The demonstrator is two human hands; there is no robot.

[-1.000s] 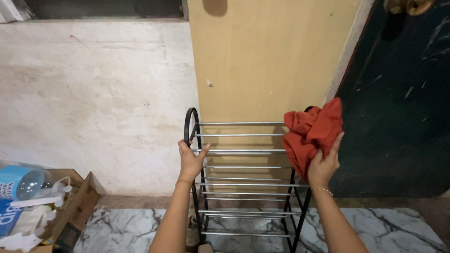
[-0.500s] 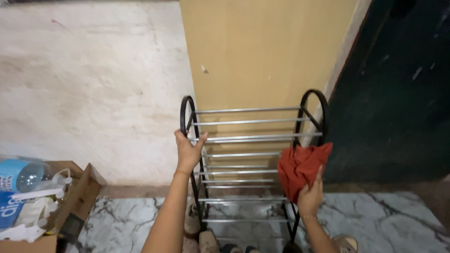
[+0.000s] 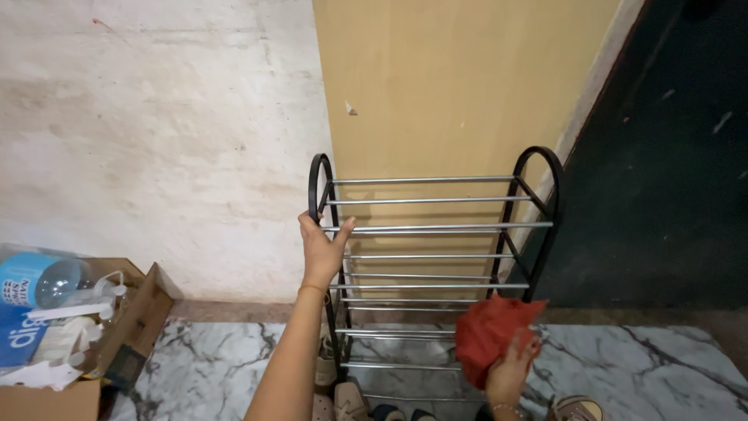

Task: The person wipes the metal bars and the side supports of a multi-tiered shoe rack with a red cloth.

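Observation:
A black-framed shoe rack (image 3: 538, 168) with several silver rails stands against a tan door panel. My left hand (image 3: 322, 248) grips the rack's left side frame near the top. My right hand (image 3: 510, 370) is low, beside the rack's right leg, holding a bunched red cloth (image 3: 487, 331) in front of the lower rails. Shoes (image 3: 343, 401) sit on the floor under the rack.
An open cardboard box (image 3: 117, 343) at the lower left holds a blue plastic bottle (image 3: 39, 284) and white items. The floor is white marble (image 3: 639, 366). A whitish wall (image 3: 156, 140) lies behind on the left, a dark green surface (image 3: 670, 156) on the right. Another shoe (image 3: 576, 407) sits at the bottom right.
My right hand has carried the red cloth down from the rack's top right corner to its lower right side. The left hand has stayed on the left frame.

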